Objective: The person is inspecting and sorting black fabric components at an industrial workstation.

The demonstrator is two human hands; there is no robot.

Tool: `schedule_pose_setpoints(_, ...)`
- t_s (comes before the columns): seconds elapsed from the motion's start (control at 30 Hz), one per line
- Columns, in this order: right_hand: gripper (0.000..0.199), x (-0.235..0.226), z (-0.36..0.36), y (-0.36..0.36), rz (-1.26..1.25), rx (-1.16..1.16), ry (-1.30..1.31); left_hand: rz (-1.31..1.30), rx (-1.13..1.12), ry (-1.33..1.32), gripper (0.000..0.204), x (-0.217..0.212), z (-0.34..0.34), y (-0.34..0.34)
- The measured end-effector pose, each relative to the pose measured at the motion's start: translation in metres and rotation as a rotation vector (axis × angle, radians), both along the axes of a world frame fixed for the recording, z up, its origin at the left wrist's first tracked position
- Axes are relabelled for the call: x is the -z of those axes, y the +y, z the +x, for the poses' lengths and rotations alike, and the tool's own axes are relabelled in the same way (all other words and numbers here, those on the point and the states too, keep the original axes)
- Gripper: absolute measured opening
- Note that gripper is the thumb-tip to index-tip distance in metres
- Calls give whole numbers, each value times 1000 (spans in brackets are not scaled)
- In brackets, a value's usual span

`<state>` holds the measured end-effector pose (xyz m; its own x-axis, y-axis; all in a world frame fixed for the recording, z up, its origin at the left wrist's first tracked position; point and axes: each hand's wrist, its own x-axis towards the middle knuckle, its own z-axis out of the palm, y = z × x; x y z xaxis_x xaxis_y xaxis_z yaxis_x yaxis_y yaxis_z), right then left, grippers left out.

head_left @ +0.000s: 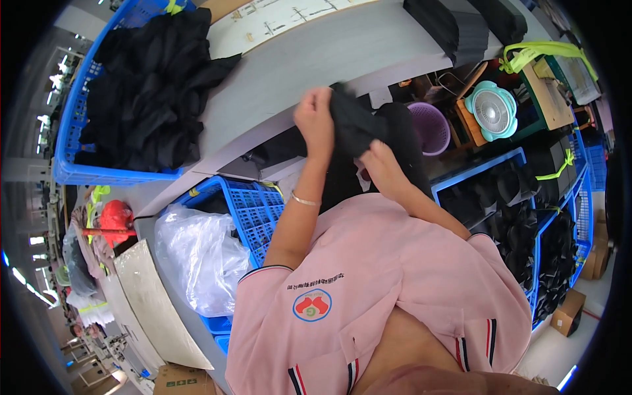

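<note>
A piece of black fabric [357, 124] is stretched between my hands above my dark-clothed lap, just off the edge of the grey table [276, 89]. Its upper edge is smeared by motion. My left hand [315, 117] is closed on its upper left side, and a thin bracelet circles that wrist. My right hand [383, 168] pinches its lower right corner. Against my dark trousers the fabric's outline is hard to follow. To the left on the table, a blue plastic crate [69, 141] holds a heap of black fabric pieces [148, 92].
Stacked black pieces [454, 29] lie at the table's far right. Below stand a purple basket [429, 128] and a turquoise fan [492, 110]. Blue crates [534, 257] of black pieces flank my right. A clear plastic bag [204, 257] fills a blue crate [253, 210] at my left.
</note>
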<state>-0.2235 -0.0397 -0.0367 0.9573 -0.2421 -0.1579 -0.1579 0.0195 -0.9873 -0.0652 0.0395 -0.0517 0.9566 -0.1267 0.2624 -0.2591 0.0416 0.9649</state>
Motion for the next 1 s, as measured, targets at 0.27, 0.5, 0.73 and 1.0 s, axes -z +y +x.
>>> schedule_pose_setpoints(0.27, 6, -4, -56, -27, 96, -199, -91, -181, -1, 221, 18, -7, 75, 28)
schedule_pose_setpoints(0.5, 45, 7, 4, -45, -526, 410, -333, -298, 422, 279, 15, -32, 10, -18)
schedule_pose_setpoints(0.73, 14, -12, 42, -75, -266, 396, -145, -148, 499, 185, 11, -42, -5, -27)
schedule_pose_setpoints(1.0, 14, 2, 62, -79, 304, 148, -170, -381, 889, 1111, 20, -7, -11, 1)
